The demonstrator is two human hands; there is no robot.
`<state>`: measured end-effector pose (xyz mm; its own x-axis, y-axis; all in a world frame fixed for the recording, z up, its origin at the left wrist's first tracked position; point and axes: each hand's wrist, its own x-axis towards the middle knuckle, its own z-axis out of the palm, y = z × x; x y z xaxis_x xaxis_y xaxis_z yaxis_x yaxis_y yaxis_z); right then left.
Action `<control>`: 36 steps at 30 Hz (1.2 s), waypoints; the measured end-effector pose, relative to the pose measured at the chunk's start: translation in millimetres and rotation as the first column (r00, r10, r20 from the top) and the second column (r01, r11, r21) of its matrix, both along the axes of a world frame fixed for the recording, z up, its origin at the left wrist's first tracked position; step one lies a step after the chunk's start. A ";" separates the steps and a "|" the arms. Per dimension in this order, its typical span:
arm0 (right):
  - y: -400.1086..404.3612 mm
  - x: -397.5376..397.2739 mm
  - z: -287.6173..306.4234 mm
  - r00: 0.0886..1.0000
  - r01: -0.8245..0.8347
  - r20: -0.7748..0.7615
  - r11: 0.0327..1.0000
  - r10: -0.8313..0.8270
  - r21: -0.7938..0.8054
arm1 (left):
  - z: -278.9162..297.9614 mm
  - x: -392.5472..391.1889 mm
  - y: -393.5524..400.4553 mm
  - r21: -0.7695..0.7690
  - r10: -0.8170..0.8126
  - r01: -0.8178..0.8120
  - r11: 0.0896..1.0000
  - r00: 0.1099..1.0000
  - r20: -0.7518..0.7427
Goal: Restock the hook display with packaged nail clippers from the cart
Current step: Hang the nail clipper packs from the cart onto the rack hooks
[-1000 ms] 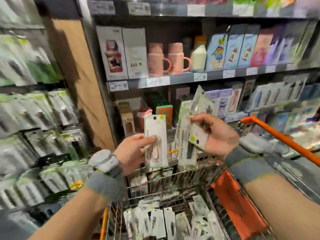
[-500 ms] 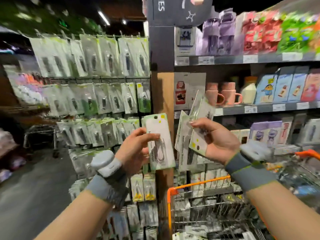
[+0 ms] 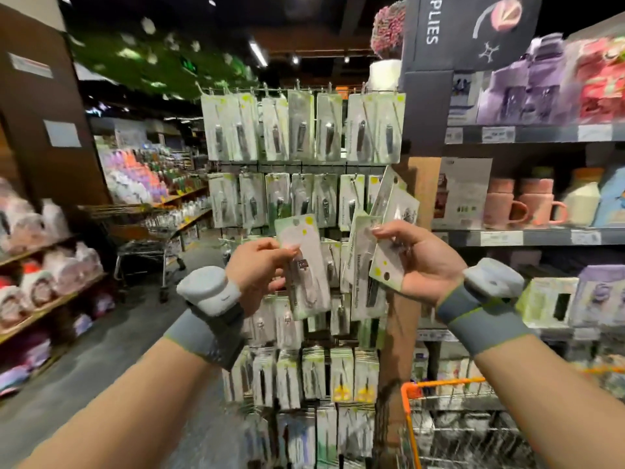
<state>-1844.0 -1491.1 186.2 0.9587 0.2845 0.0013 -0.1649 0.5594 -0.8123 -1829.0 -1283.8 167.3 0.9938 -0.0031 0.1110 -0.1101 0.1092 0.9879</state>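
My left hand (image 3: 258, 270) pinches one packaged nail clipper (image 3: 306, 269), a white card with green dots, held upright in front of the hook display (image 3: 304, 137). My right hand (image 3: 414, 262) grips a fanned bunch of clipper packs (image 3: 378, 231) just to the right of it. The display is a grid of hooks with rows of similar packs, straight ahead. The cart (image 3: 453, 421) with its orange rim shows at the lower right, below my right forearm.
Shelves on the right hold pink mugs (image 3: 521, 204) and boxed goods. A second cart (image 3: 142, 231) stands in the aisle at the left, beside shelves of soft goods. Grey floor runs along the left of the display.
My view has swung left and up from the cart to the hook display. Both hands rose with their packs and now sit in front of the display's middle rows.
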 end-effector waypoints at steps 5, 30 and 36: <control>9.9 11.6 7.5 0.996 0.036 0.078 0.999 -0.035 -0.008 | 10.0 10.6 43.6 0.186 0.160 -0.188 0.964 0.975 0.156; 109.2 85.1 -89.8 0.990 0.057 0.131 0.998 -0.061 0.034 | -125.0 127.5 144.5 0.573 0.151 -0.189 0.797 0.982 0.114; 132.0 104.6 -122.0 0.975 0.213 0.045 0.975 -0.216 0.062 | -156.9 155.4 148.5 0.593 0.101 -0.146 0.792 0.989 0.109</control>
<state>-1739.4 -1359.1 64.3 0.9956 0.0704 0.0620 0.0048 0.6224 -0.7827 -1673.5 -1135.3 10.5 0.9804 0.0307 0.1948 -0.1508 -0.5200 0.8407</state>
